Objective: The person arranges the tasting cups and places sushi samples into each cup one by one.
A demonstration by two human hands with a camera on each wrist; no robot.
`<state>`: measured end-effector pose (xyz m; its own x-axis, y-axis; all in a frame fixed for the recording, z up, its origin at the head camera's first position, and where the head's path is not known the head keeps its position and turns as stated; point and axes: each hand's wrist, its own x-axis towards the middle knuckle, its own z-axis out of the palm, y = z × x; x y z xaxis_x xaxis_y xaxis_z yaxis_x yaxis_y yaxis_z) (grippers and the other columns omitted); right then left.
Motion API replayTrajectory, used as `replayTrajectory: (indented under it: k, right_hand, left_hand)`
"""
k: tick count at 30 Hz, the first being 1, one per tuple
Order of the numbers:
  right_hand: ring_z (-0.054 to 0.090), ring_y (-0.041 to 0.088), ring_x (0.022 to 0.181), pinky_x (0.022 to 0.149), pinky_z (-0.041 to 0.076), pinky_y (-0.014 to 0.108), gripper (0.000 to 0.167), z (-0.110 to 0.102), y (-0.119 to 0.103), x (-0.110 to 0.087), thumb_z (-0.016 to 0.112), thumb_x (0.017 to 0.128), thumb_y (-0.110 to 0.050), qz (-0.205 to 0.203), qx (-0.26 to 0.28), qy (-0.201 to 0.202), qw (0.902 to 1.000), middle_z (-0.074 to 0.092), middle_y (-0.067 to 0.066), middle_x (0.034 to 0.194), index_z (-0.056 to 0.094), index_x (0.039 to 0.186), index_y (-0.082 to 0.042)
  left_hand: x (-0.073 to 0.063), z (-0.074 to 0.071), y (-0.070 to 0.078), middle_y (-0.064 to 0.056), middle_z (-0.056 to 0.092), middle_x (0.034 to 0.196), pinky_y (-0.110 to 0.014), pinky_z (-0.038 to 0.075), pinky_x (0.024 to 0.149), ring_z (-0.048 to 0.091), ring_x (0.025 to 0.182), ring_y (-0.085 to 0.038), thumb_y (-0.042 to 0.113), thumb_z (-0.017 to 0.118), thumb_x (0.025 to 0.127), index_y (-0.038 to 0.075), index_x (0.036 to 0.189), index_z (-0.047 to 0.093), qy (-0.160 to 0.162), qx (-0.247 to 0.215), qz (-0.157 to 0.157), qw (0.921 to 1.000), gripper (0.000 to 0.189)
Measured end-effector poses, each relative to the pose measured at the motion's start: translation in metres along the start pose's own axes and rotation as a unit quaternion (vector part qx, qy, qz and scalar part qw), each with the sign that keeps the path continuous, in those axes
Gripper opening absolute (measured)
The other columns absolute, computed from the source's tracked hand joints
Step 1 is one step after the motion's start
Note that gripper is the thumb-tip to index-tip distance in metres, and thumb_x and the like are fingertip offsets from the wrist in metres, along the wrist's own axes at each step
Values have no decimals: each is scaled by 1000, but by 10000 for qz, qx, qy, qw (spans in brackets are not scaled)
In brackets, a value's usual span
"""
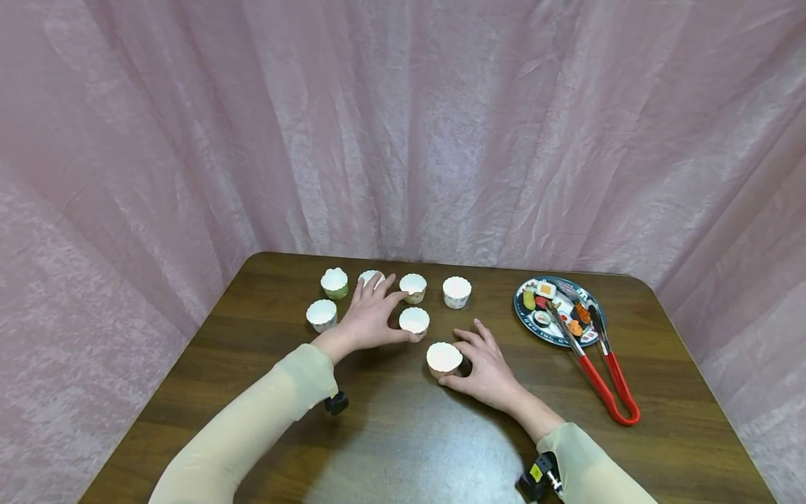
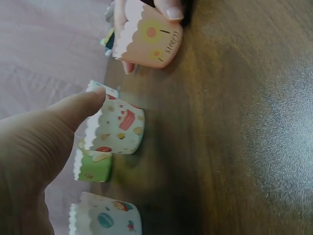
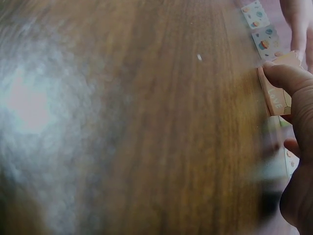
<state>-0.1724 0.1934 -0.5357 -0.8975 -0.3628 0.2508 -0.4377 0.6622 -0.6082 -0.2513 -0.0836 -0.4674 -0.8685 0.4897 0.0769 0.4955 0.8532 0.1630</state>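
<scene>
Two hands (image 1: 368, 318) (image 1: 488, 374) touch seemingly two of seven cups (image 1: 443, 358).

Worn items, head view read as a clock face. Between seven and eight o'clock, the left sleeve (image 1: 245, 427): long, close-fitting, cream, softly creased, and shading to pale green at its cuff (image 1: 317, 374). The left hand (image 1: 371, 318), beyond it, is bare. Near seven o'clock, the left wrist unit (image 1: 336, 403), small, black and rounded. Between four and five o'clock, the right sleeve (image 1: 592, 462), similarly pale green to cream; the right hand (image 1: 485, 367) is bare. Near five o'clock, the right wrist unit (image 1: 529, 484), black, bears a yellow mark (image 1: 536, 472), with a silvery fitting (image 1: 554, 483) toward four o'clock from it.
</scene>
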Motion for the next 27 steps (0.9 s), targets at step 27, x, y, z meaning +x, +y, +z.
replayTrajectory:
  k: [27]
  right_hand:
    - [12, 36, 154, 116, 15, 69, 59, -3, -6, -4, 86, 78, -52, 115, -132, -80, 9998, 52, 8, 151, 72, 123, -16]
  left_hand:
    - [-95, -14, 22, -10, 36, 162, -60, 9, 121, 26, 151, -38, 59, 70, 91, 18, 154, 47, 805, -602, 586, 9932, 79]
